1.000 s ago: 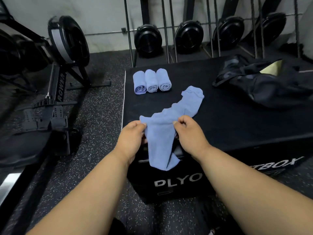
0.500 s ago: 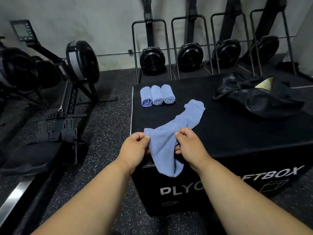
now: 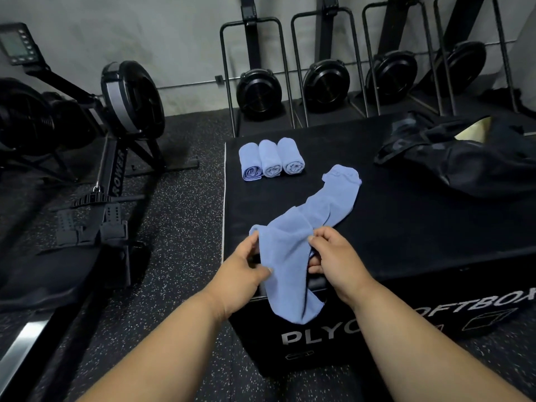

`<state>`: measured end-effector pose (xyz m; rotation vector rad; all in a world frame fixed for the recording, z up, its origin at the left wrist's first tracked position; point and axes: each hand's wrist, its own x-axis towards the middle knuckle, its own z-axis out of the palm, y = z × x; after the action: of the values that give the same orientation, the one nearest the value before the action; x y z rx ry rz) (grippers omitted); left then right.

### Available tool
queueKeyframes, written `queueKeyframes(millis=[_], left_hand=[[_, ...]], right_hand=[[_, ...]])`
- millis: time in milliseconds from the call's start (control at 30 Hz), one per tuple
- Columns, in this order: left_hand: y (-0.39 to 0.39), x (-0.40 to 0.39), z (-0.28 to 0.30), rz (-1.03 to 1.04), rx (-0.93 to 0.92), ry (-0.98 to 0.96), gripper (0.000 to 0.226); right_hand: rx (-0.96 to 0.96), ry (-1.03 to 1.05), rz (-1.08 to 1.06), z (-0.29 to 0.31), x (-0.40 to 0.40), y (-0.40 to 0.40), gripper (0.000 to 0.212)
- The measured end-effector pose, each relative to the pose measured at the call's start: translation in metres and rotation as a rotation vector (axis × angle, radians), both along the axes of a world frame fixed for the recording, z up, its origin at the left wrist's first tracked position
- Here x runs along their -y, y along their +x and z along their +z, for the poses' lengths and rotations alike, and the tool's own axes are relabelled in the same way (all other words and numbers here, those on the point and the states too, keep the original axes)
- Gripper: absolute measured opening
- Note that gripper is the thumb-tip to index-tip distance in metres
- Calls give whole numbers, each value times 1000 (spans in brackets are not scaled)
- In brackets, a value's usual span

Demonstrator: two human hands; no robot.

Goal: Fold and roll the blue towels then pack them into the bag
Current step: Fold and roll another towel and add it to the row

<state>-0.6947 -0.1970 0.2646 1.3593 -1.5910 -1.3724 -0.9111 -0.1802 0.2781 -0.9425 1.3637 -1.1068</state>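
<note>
A loose blue towel (image 3: 293,256) lies crumpled across the front left of the black plyo box (image 3: 406,233), one end hanging over the box's front edge. My left hand (image 3: 243,268) pinches the towel's left edge and my right hand (image 3: 333,256) pinches its right edge, both near the box's front. Three rolled blue towels (image 3: 271,159) lie side by side at the box's far left. The black bag (image 3: 464,161) slumps open at the far right of the box top.
A rowing machine (image 3: 116,146) stands on the speckled rubber floor to the left. Several more rowers (image 3: 324,82) are stored upright against the grey back wall behind the box.
Both hands have shifted their hold along the towel's near end, the left hand lower on the edge. The camera has tilted up, showing more of the wall.
</note>
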Motion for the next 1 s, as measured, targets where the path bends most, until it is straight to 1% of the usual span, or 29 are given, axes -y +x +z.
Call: queueKeyframes(millis=[33, 67, 100, 200, 267, 333, 467, 600, 700, 767, 833, 933, 1000], left_hand=[[0, -1, -3, -27, 57, -4, 86], [-2, -2, -5, -32, 106, -2, 89], [-3, -2, -6, -11, 116, -7, 89], [-4, 0, -8, 86, 55, -35, 82], [-2, 2, -4, 138, 35, -55, 73], [-1, 2, 4, 184, -13, -66, 58], [-7, -6, 24, 219, -115, -80, 46], [-20, -11, 35, 256, -223, -43, 28], [-28, -15, 42, 274, -338, 1, 20], [-32, -19, 46, 258, -374, 19, 17], [-37, -23, 49, 230, -371, 14, 24], [-44, -34, 60, 223, -346, -9, 20], [-46, -39, 67, 205, -321, -23, 25]], right_hand=[[4, 10, 17, -1, 0, 0, 16], [5, 16, 34, -1, 0, -1, 17], [-2, 15, 46, -2, 0, -2, 17], [-29, -1, 58, -1, -3, -5, 17], [-29, -13, 55, 2, -5, -7, 17], [-7, -29, 41, 7, -7, -9, 17], [-4, -56, 16, 18, -9, -14, 17], [-49, -55, 20, 31, -13, -16, 18], [13, -50, 114, 41, -20, -14, 31], [10, -56, 171, 44, -26, -14, 42], [8, -62, 218, 45, -33, -14, 51], [60, -92, 289, 44, -41, -15, 59], [68, -119, 295, 45, -44, -18, 64]])
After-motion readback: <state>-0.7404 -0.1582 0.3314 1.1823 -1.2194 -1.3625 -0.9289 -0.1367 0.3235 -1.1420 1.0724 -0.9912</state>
